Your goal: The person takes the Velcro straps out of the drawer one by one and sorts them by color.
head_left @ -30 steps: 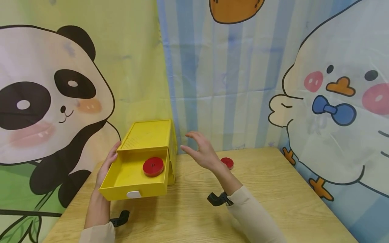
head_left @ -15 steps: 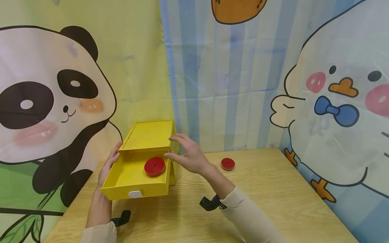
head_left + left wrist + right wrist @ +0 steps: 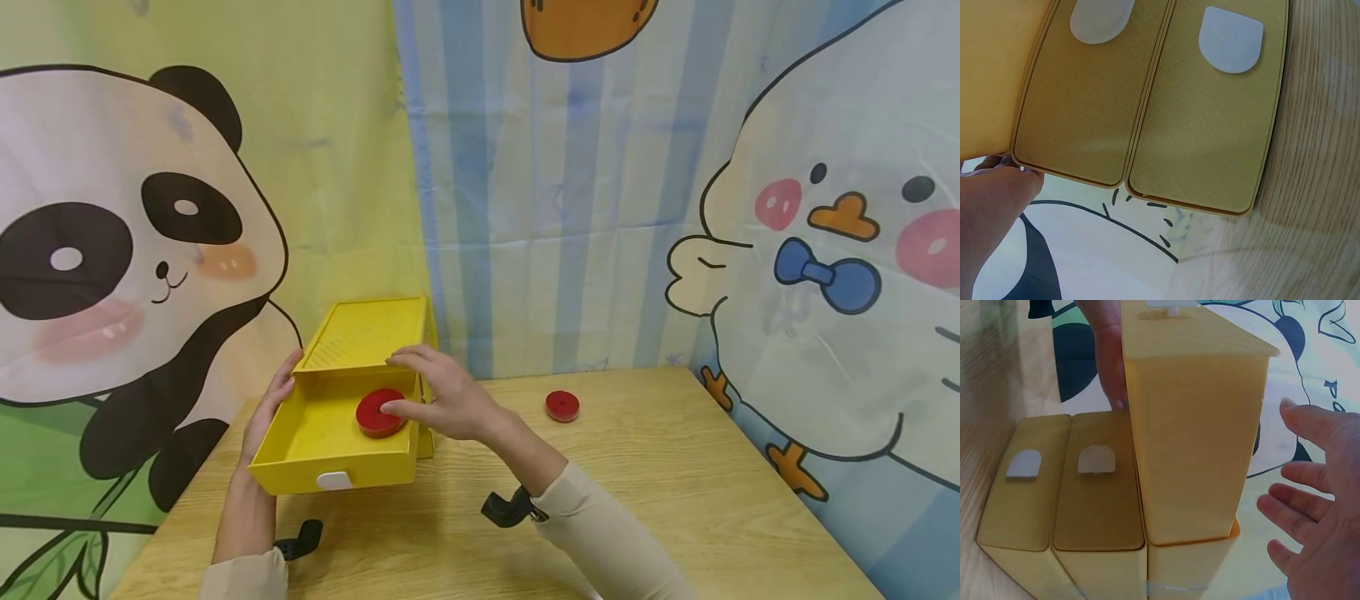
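Note:
A yellow drawer cabinet (image 3: 371, 329) stands on the table with its top drawer (image 3: 315, 417) pulled out. Inside that drawer lies a flat red roll (image 3: 377, 423) with a small centre hole. My left hand (image 3: 267, 407) rests along the left side of cabinet and drawer, fingers extended. Over the drawer's right side is my right hand (image 3: 450, 400), thumb and fingers spread apart; in the head view its thumb overlaps the roll. The right wrist view shows this right hand (image 3: 1316, 494) with nothing held, beside the extended drawer (image 3: 1194, 444).
A second red roll (image 3: 562, 406) lies on the wooden table (image 3: 637, 467) right of the cabinet. Below the top drawer are two closed drawers with white tabs, a lower tab (image 3: 1232, 40) among them. Cartoon-printed curtains (image 3: 510, 208) hang behind and at the sides.
My right hand has moved left and slightly down, from right of the cabinet to over the open drawer. The second roll is now uncovered. My left hand stays on the cabinet's side.

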Demonstrator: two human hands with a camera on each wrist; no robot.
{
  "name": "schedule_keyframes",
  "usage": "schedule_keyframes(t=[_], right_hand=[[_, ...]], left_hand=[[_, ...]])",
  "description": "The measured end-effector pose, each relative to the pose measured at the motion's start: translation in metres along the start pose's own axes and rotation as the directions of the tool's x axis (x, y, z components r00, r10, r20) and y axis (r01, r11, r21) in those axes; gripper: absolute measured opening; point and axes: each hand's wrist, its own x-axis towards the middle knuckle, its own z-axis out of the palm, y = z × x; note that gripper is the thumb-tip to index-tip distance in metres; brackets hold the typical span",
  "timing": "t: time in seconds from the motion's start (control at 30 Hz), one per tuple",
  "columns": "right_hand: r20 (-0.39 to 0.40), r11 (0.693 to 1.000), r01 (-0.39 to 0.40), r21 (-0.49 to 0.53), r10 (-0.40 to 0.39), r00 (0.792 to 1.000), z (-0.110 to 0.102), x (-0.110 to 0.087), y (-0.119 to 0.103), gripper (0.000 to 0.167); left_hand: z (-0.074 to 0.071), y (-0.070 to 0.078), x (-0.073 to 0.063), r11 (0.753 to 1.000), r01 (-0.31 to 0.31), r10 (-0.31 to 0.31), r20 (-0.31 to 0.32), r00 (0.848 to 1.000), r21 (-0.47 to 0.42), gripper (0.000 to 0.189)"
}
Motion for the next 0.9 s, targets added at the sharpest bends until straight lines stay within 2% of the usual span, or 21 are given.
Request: schedule_keyframes(t=[0.17,0.33,0.57,0.77,0.9], right_hand=[[0.127,0.992,0.021,-0.121,-0.006,0.992,0.003,0.005,-0.005,0.056],[0.213,0.971,-0.014,-0.239,0.067,0.975,0.008,0.011,-0.010,0.052],[0.238,0.939,-0.087,-0.334,0.173,0.956,0.016,0.019,-0.018,0.044],[0.234,0.910,-0.116,-0.398,0.223,0.946,0.024,0.025,-0.021,0.036],[0.249,0.885,-0.123,-0.450,0.256,0.934,0.023,0.031,-0.024,0.042]], left_hand=[[0.001,0.000,-0.001,1.000,0.018,-0.017,-0.025,1.000,0.022,0.053],[0.002,0.001,-0.001,1.000,0.026,-0.026,-0.024,0.999,-0.009,0.053],[0.001,0.000,-0.002,1.000,0.022,-0.022,-0.043,0.999,0.004,0.054],[0.001,0.000,-0.003,1.000,0.025,-0.024,-0.036,0.999,0.016,0.053],[0.000,0.002,-0.001,1.000,0.016,-0.016,-0.018,1.000,-0.018,0.053]])
